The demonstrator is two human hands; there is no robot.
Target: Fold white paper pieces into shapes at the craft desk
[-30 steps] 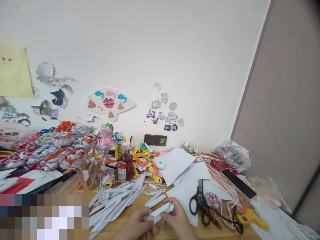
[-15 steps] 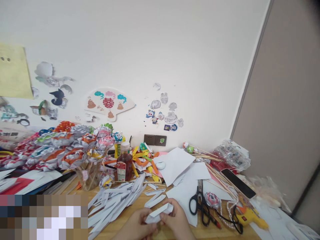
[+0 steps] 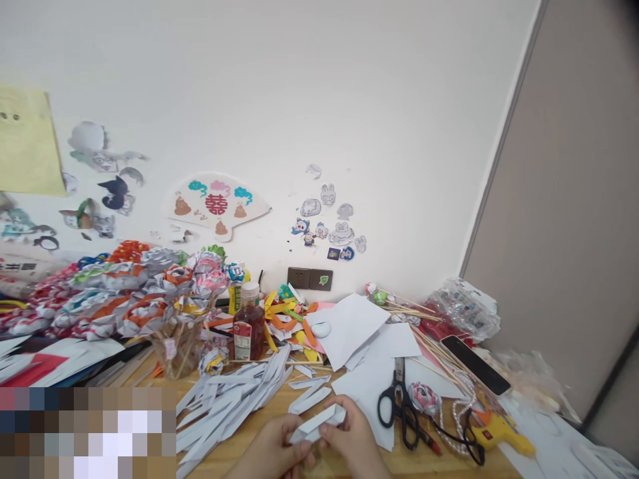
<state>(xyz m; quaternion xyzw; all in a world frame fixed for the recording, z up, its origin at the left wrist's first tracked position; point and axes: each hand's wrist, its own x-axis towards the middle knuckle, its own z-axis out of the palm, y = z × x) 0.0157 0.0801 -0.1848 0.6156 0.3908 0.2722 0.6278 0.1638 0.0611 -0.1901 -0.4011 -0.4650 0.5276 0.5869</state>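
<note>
At the bottom middle of the view, my left hand (image 3: 272, 452) and my right hand (image 3: 355, 442) pinch a folded white paper strip (image 3: 319, 423) between them, just above the wooden table (image 3: 279, 406). The left fingers close on its left end, the right fingers on its right end. A heap of similar folded white strips (image 3: 229, 399) lies to the left of the hands. White paper sheets (image 3: 364, 332) lie behind the right hand.
Black scissors (image 3: 399, 407) lie right of my hands, with a small paper rose (image 3: 424, 398), a yellow glue gun (image 3: 499, 434), a phone (image 3: 474, 364) and wooden skewers (image 3: 429, 346) beyond. A brown bottle (image 3: 249, 326) and a bunch of paper flowers (image 3: 134, 293) stand at the back left.
</note>
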